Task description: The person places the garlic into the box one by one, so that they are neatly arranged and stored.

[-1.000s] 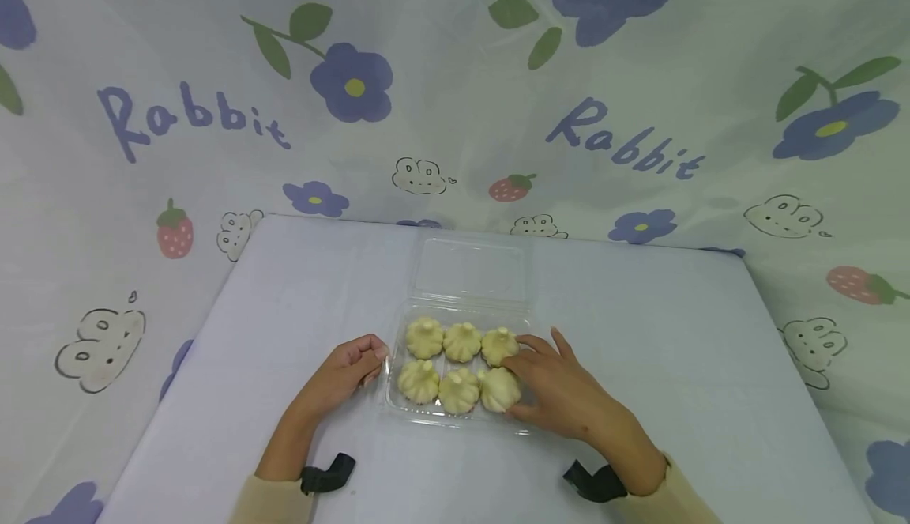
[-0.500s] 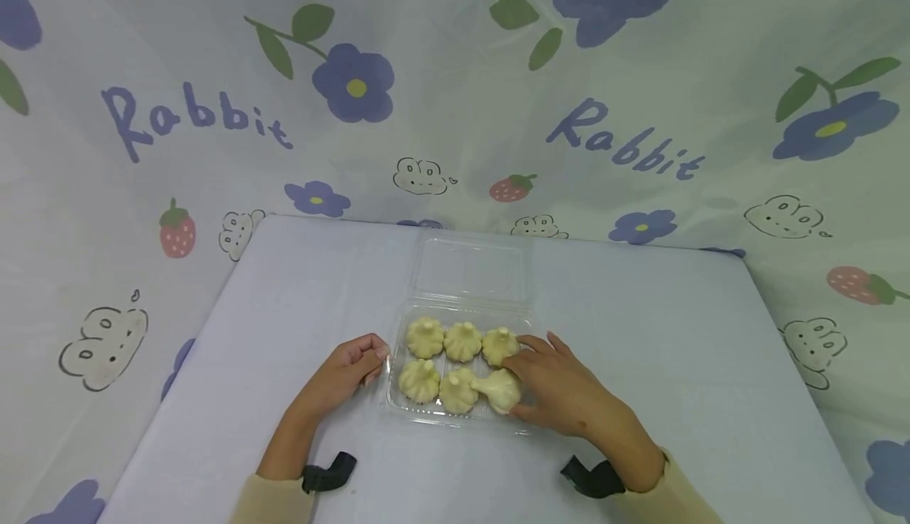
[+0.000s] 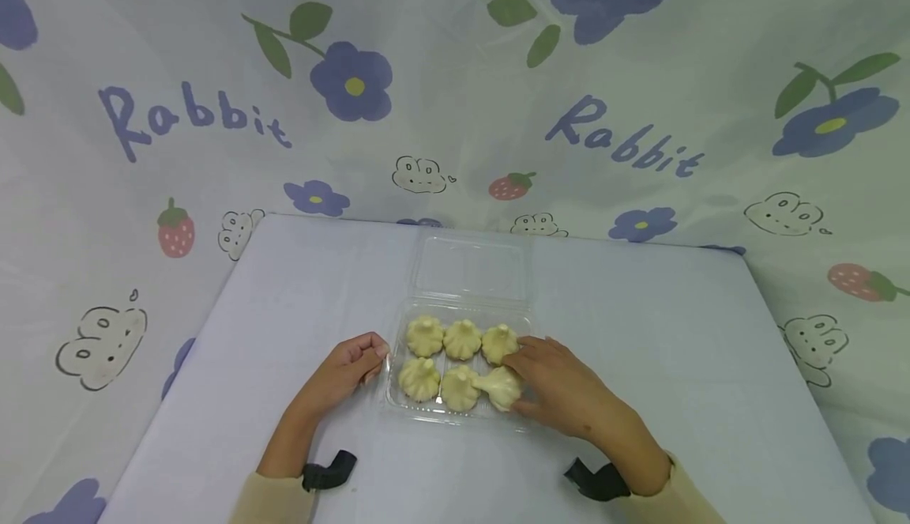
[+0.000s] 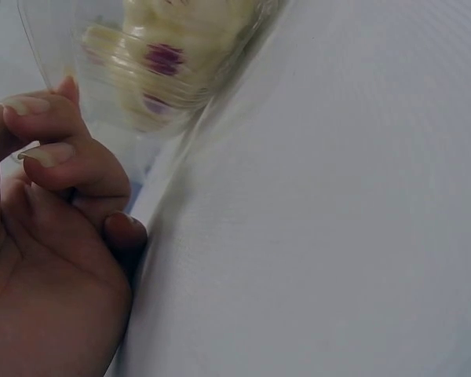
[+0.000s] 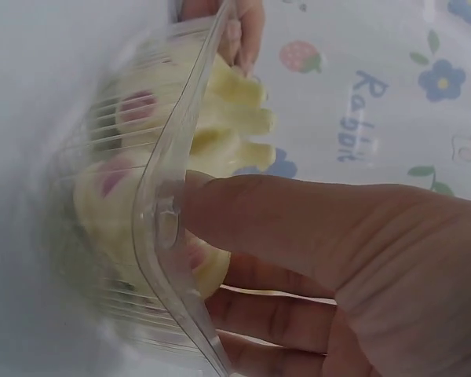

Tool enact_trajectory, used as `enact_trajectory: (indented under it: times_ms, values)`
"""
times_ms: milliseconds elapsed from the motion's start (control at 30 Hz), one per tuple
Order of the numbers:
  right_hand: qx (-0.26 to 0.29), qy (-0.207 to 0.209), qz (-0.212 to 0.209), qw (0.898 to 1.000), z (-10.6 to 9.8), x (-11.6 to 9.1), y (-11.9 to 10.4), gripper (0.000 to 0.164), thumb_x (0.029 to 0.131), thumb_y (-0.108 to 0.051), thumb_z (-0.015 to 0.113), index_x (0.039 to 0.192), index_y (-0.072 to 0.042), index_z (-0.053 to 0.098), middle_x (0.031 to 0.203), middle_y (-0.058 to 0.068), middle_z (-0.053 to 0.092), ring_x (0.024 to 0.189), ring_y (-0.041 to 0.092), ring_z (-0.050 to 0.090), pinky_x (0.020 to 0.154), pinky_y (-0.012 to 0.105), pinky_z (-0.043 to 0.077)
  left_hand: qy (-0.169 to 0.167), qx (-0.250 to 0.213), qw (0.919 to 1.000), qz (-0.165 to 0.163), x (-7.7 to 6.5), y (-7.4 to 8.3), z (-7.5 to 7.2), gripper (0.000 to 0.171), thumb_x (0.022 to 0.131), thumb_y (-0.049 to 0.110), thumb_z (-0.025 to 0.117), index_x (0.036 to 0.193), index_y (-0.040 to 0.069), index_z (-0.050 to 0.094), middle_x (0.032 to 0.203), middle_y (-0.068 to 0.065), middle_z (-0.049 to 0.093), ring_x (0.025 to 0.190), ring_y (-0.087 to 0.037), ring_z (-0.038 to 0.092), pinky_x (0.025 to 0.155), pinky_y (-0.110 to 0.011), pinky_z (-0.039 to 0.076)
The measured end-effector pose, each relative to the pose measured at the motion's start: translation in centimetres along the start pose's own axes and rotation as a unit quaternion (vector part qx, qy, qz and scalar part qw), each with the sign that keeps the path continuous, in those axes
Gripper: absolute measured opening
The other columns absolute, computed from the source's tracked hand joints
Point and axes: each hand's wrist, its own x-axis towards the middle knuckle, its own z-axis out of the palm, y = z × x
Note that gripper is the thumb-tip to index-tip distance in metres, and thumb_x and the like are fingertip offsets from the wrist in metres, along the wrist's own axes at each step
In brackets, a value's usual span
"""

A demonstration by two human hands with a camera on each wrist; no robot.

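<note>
A clear plastic clamshell box (image 3: 426, 420) stands with its lid (image 3: 471, 267) folded back. Two rows of pale yellow garlic bulbs fill it, among them a back-left bulb (image 3: 425, 337) with its stem up. My right hand (image 3: 569, 390) reaches over the right rim and grips the front-right garlic bulb (image 3: 503, 390), which lies tipped with its stem toward the left. In the right wrist view, the thumb (image 5: 243, 216) is at the rim, and other fingers are partly hidden behind the bulb. My left hand (image 3: 348, 370) pinches the box's left rim, fingers curled.
A white cloth covers the table (image 3: 675, 334). Behind and beside it hangs a printed curtain (image 3: 455, 73) with flowers and rabbits. Black straps (image 3: 329, 473) sit at both wrists.
The front-right garlic bulb has turned, so that its stem now shows pointing left. My right hand's raised fingers have come down. The left hand stays put.
</note>
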Motion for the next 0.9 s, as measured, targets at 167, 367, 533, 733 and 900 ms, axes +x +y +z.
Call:
enact_trajectory:
  times_ms: [167,367,533,733,900]
  values:
    - [-0.018,0.027,-0.003,0.999,0.1,-0.1,0.1,0.047,0.08,-0.022,0.092,0.12,-0.007,0.073,0.124,0.009,0.069,0.126,0.03,0.059,0.112,0.06,0.039,0.0,-0.002,1.0,0.0,0.0,0.2,0.0,0.025,0.111,0.015,0.054,0.098,-0.006,0.056,0.068,0.001,0.048,0.058,-0.01,0.038,0.05,-0.025,0.032]
    - [-0.032,0.035,0.004,0.999,0.6,0.0,0.0,0.042,0.078,-0.02,0.094,0.113,-0.009,0.073,0.12,0.008,0.07,0.124,0.029,0.06,0.114,0.059,0.037,0.001,-0.001,1.0,0.0,0.0,0.0,-0.1,0.026,0.111,0.015,0.054,0.098,-0.007,0.056,0.068,0.001,0.048,0.058,-0.012,0.038,0.05,-0.025,0.032]
    - [-0.037,0.037,0.002,0.999,0.7,-0.2,0.0,0.041,0.079,-0.018,0.093,0.113,-0.008,0.073,0.119,0.006,0.07,0.121,0.026,0.061,0.11,0.049,0.044,-0.002,-0.002,1.0,-0.001,0.0,-0.2,0.0,0.026,0.111,0.015,0.053,0.098,-0.008,0.056,0.068,0.001,0.048,0.058,-0.014,0.038,0.051,-0.025,0.033]
    - [-0.018,0.062,0.02,0.998,-0.5,-0.9,0.3,0.046,0.082,-0.016,0.091,0.122,-0.007,0.07,0.127,0.008,0.068,0.121,0.025,0.063,0.096,0.042,0.055,0.002,-0.005,0.9999,-0.013,-0.1,-0.2,0.0,0.026,0.111,0.018,0.054,0.099,-0.005,0.057,0.068,0.001,0.048,0.058,-0.012,0.039,0.052,-0.023,0.033]
    - [-0.014,0.071,0.045,0.996,-2.1,-1.4,0.7,0.053,0.085,-0.019,0.089,0.131,-0.009,0.067,0.136,0.008,0.064,0.127,0.027,0.061,0.097,0.044,0.055,0.005,-0.008,0.9998,-0.019,-0.1,-0.1,0.1,0.024,0.11,0.018,0.055,0.099,-0.003,0.058,0.068,0.002,0.048,0.06,-0.009,0.04,0.052,-0.022,0.033]
